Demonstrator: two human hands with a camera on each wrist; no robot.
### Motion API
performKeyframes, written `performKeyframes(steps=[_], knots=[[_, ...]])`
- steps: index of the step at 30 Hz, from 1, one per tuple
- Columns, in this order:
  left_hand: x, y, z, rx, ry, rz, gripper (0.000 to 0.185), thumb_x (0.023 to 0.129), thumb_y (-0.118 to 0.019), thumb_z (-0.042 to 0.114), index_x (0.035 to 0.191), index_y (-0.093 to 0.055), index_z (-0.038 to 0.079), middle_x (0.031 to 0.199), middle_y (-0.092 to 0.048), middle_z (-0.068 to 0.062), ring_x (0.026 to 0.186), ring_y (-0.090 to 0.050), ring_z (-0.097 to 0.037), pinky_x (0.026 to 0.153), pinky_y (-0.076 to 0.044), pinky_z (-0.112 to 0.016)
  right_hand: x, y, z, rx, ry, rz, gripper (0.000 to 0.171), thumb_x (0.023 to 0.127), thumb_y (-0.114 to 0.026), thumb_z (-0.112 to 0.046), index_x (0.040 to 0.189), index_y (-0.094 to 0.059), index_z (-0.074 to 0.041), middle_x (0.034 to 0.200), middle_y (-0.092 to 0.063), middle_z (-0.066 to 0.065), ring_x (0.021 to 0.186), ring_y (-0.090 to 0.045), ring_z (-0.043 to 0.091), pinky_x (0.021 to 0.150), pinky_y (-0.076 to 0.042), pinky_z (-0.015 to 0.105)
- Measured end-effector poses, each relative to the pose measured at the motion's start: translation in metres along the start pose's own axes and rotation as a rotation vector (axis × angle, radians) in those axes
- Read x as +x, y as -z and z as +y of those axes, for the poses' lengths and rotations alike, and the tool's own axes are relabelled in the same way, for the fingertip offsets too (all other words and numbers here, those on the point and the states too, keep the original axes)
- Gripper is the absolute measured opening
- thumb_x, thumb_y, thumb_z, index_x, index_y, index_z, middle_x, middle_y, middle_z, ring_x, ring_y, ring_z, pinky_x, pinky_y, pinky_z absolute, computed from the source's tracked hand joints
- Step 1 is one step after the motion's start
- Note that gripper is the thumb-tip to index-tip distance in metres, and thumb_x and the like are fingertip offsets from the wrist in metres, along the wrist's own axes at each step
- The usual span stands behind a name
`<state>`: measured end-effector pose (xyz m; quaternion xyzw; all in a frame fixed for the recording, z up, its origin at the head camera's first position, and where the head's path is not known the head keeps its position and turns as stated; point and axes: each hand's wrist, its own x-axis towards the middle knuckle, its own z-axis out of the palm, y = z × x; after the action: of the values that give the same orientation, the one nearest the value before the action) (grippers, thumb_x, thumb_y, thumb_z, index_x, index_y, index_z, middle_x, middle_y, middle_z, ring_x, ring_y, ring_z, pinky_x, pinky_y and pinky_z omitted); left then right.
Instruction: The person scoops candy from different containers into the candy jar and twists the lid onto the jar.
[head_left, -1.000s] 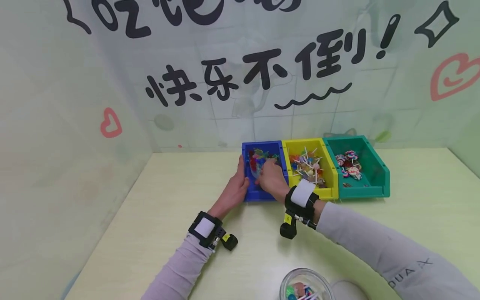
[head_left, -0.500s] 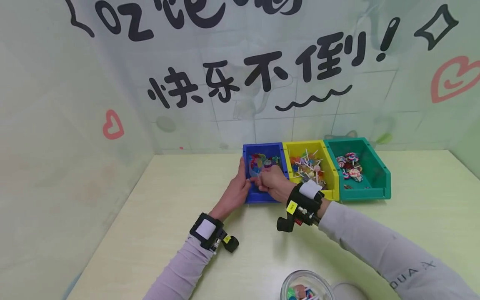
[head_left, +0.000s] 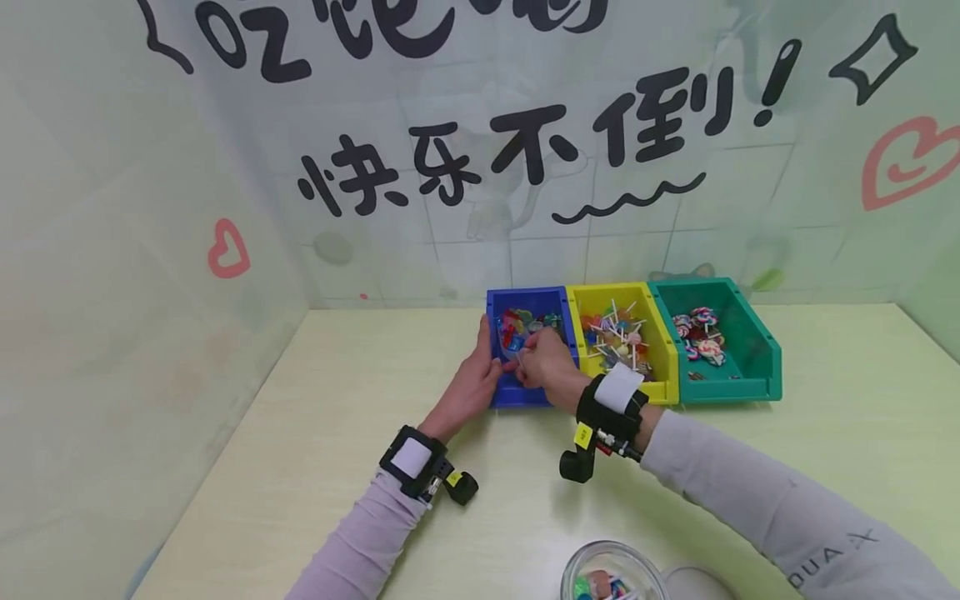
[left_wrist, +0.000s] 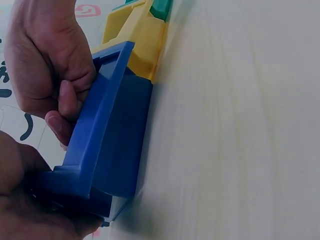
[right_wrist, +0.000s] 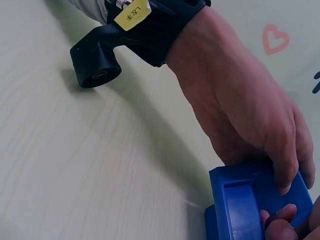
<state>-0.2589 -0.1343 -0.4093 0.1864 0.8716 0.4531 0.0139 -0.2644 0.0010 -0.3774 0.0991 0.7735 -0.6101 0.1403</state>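
Observation:
A blue bin (head_left: 528,292) of coloured wrapped sweets stands at the left end of a row of three bins. My left hand (head_left: 483,373) grips its left wall, thumb outside and fingers over the rim; the right wrist view shows this left hand (right_wrist: 250,115) on the blue bin (right_wrist: 240,200). My right hand (head_left: 525,364) is inside the bin's front part with its fingers curled, and seems to pinch a small clear-wrapped sweet. In the left wrist view the right hand (left_wrist: 50,75) curls over the blue bin (left_wrist: 115,130), with the sweet hidden.
A yellow bin (head_left: 651,387) of stick lollipops and a green bin (head_left: 753,337) of swirl sweets adjoin the blue one on its right. A glass jar (head_left: 611,573) with a few sweets stands at the near edge. Walls close the table's back and left.
My right hand has drawn back from deep in the blue bin toward its front, fingers now pinched together. The left hand has stayed on the bin's wall.

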Motion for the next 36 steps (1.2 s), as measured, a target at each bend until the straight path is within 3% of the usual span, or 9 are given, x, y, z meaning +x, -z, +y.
performKeyframes(steps=[5,12,27,36], knots=[[0.0,0.001,-0.002,-0.01,-0.008,-0.007,0.065,0.095,-0.032,0.006,0.142,0.012,0.014,0.149,-0.011,-0.012,0.133,-0.021,-0.02,0.108,-0.019,-0.036,-0.003,0.001,-0.003,0.0,-0.032,-0.011,0.037,0.091,-0.041,-0.002,0.125,-0.026,-0.001,0.089,-0.062,0.015,0.06,-0.052,0.019,0.052,-0.043,0.023],[0.0,0.001,-0.001,-0.025,-0.009,-0.006,0.066,0.095,-0.032,0.006,0.142,0.012,0.016,0.149,-0.011,-0.01,0.133,-0.02,-0.02,0.108,-0.019,-0.036,-0.005,0.002,-0.003,-0.031,-0.027,-0.037,0.019,0.093,-0.041,-0.006,0.108,-0.047,0.003,0.088,-0.062,0.014,0.061,-0.053,0.018,0.053,-0.043,0.023],[0.001,0.001,-0.001,-0.013,-0.018,0.008,0.064,0.095,-0.032,0.007,0.143,0.01,0.013,0.149,-0.012,-0.012,0.133,-0.021,-0.022,0.108,-0.02,-0.037,-0.023,0.013,0.003,0.014,0.0,-0.065,0.029,0.094,-0.043,-0.008,0.122,-0.039,-0.001,0.094,-0.065,0.015,0.058,-0.055,0.018,0.052,-0.047,0.023],[-0.001,0.0,0.001,-0.072,0.024,0.016,0.063,0.097,-0.034,0.017,0.143,0.008,0.019,0.149,-0.014,-0.008,0.133,-0.022,-0.022,0.107,-0.02,-0.039,-0.034,0.018,0.014,0.087,0.046,-0.06,0.034,0.094,-0.042,-0.007,0.126,-0.032,-0.005,0.1,-0.064,0.015,0.063,-0.056,0.019,0.056,-0.049,0.024]])
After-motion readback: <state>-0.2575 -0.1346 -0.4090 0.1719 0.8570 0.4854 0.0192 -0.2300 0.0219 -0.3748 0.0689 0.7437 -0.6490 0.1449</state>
